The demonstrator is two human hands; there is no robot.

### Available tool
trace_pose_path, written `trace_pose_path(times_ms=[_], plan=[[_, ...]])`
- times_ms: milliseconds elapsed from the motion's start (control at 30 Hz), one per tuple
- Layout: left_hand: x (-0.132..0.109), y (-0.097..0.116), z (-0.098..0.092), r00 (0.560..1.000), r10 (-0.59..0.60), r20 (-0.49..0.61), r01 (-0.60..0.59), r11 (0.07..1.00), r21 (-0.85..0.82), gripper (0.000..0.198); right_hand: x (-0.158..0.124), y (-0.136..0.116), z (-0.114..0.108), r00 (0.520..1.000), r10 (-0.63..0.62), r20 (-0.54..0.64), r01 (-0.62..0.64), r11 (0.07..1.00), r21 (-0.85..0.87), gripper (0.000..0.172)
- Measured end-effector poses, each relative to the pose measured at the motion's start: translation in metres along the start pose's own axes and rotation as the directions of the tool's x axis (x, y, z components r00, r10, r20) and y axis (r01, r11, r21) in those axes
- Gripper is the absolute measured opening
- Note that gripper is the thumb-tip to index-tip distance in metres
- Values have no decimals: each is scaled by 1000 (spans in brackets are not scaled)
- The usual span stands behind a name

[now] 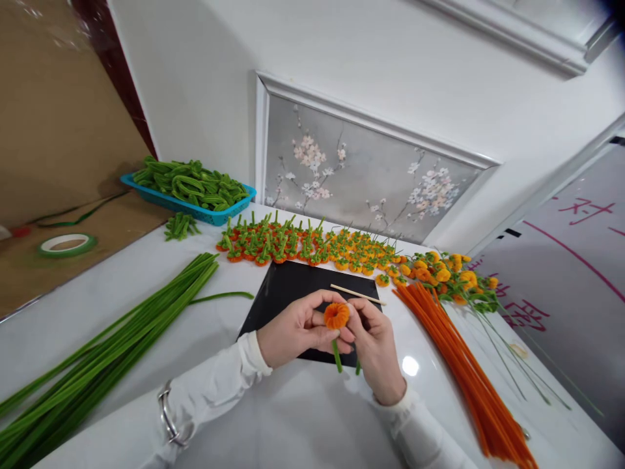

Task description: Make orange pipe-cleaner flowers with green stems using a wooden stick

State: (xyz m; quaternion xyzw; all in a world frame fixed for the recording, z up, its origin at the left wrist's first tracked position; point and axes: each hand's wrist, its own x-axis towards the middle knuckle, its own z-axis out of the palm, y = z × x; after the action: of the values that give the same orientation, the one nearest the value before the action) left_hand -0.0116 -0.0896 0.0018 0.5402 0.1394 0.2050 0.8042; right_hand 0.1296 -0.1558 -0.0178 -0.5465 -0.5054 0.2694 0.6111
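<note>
Between my two hands is a small orange pipe-cleaner flower [336, 316], round with a dimpled middle. My left hand [297, 329] pinches it from the left, thumb below and fingers curled behind. A green pipe cleaner [337, 357] hangs down beneath the flower, and another short green end shows by my right palm. The fingers of my right hand [374, 335] are closed at the flower's right side; what exactly they grip there is partly hidden. Under my hands lies a black mat [288, 286], with a thin wooden stick [359, 294] across its upper right part.
Green pipe cleaners [161, 312] lie left, orange ones [459, 365] right. Behind the mat stand rows of orange pieces with green stems [273, 241] and yellow ones [361, 251]. A blue basket [195, 212], tape roll [68, 244] and bunch of yellow flowers [444, 277] surround them.
</note>
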Motion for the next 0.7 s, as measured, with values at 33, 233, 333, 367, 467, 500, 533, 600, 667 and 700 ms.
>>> trace_pose_path(times_ms=[33, 233, 333, 367, 467, 500, 533, 600, 667, 700], plan=[[1, -2, 0, 1000, 9, -23, -8, 999, 46, 39, -1, -1, 1, 1000, 22, 17, -23, 1000, 20, 25], [0, -11, 4, 987, 117, -112, -73, 937, 341, 35, -4, -9, 3, 997, 54, 50, -56, 997, 56, 26], [-2, -9, 6, 974, 193, -117, -113, 866, 487, 33, -4, -11, 3, 999, 24, 41, -25, 999, 25, 27], [-3, -8, 7, 968, 225, -115, -132, 840, 526, 32, -4, -12, 2, 999, 11, 46, -12, 1000, 5, 27], [-4, -5, 7, 955, 275, -114, -152, 779, 608, 24, -1, -10, -2, 994, -26, 109, 36, 995, -91, 28], [-4, -5, 7, 953, 278, -118, -147, 768, 624, 22, 1, -9, -5, 988, -33, 149, 51, 991, -120, 28], [-4, -5, 6, 953, 277, -122, -142, 766, 627, 20, 2, -8, -8, 981, -31, 192, 58, 988, -140, 28], [-2, -5, 3, 954, 268, -131, -143, 797, 587, 21, 6, -6, -15, 972, -15, 234, 52, 987, -154, 29], [1, -6, 0, 954, 256, -154, -148, 853, 500, 23, 9, -5, -23, 983, -38, 181, 69, 982, -174, 29], [3, -7, -1, 953, 252, -168, -151, 877, 457, 24, 9, -6, -26, 987, -82, 137, 108, 974, -199, 28]])
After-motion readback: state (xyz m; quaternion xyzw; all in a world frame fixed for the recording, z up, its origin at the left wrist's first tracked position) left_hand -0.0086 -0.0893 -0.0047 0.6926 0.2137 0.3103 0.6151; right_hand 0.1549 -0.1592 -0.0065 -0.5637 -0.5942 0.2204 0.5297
